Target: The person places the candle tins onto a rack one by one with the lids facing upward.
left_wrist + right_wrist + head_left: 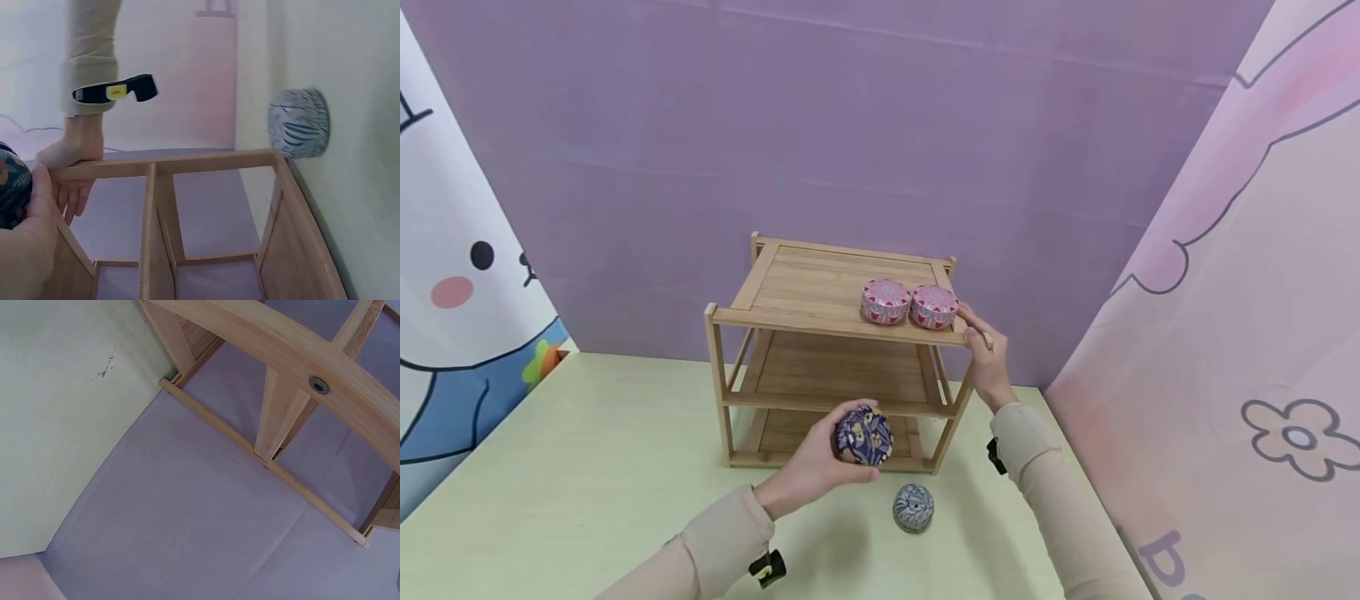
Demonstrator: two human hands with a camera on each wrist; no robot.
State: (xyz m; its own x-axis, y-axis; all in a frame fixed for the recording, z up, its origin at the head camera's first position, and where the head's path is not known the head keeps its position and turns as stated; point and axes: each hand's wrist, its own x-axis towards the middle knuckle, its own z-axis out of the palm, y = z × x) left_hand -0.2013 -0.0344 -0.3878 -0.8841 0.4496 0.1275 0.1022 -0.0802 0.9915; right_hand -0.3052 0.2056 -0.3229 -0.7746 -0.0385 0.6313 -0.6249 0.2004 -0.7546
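Note:
My left hand (pixel 820 454) holds a round navy tin with a yellow floral pattern (pixel 867 435), thumb and fingers around its side, in front of the wooden shelf rack (pixel 842 404). In the left wrist view, part of this dark tin (pixel 12 190) shows at the left edge. My right hand (pixel 991 358) grips the rack's front right top corner, its fingertips close beside a pink patterned tin (pixel 934 308). A second pink tin (pixel 885 302) sits just left of that one on the top board. On the table, a grey leaf-patterned tin (pixel 913 508) lies before the rack.
The rack has three boards, its middle board (pixel 842 367) under the top one. It stands on a pale green table (pixel 625 433) near a purple backdrop (pixel 850 142). Printed panels with cartoon pictures rise at the left (pixel 445 350) and right (pixel 1247 350).

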